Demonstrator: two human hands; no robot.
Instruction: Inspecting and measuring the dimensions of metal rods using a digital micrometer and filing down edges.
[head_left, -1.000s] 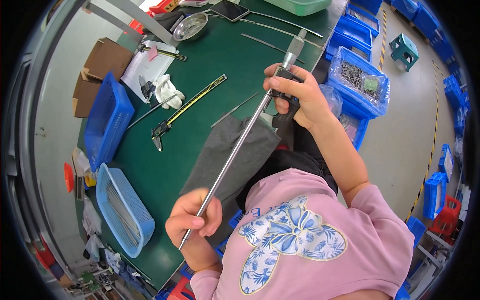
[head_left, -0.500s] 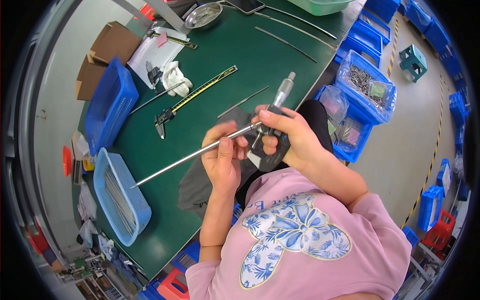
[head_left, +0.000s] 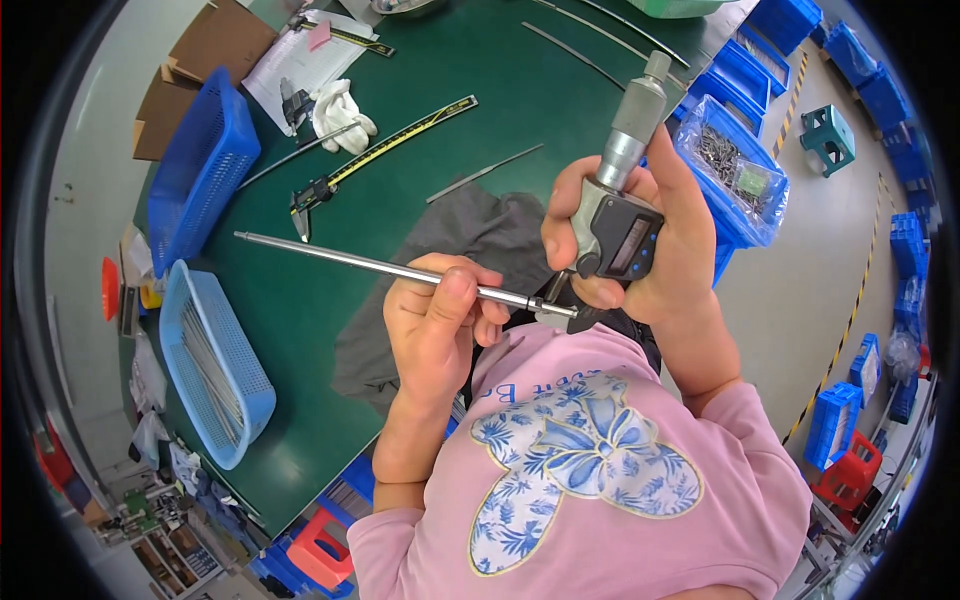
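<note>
My left hand (head_left: 445, 325) is closed around a slim metal rod (head_left: 370, 264), thumb on top. The rod points left over the table, and its stepped right end sits at the jaws of a digital micrometer (head_left: 622, 235). Whether both measuring faces touch the rod, I cannot tell. My right hand (head_left: 665, 235) grips the micrometer by its frame, with the silver thimble pointing up and the small display facing me. Beneath my hands a dark grey cloth (head_left: 470, 232) hangs over the table edge.
On the green table (head_left: 320, 380) lie a digital caliper (head_left: 400, 150), white gloves (head_left: 343, 115) and a thin rod (head_left: 485, 172). To the left stand a light blue basket of rods (head_left: 262, 395) and a darker blue basket (head_left: 205, 170). Blue bins (head_left: 735, 165) with metal parts stand at right.
The micrometer has turned upright, its display now facing me. The rod's left end has swung up and away from the light blue basket, and its right end has dropped to the micrometer's jaws.
</note>
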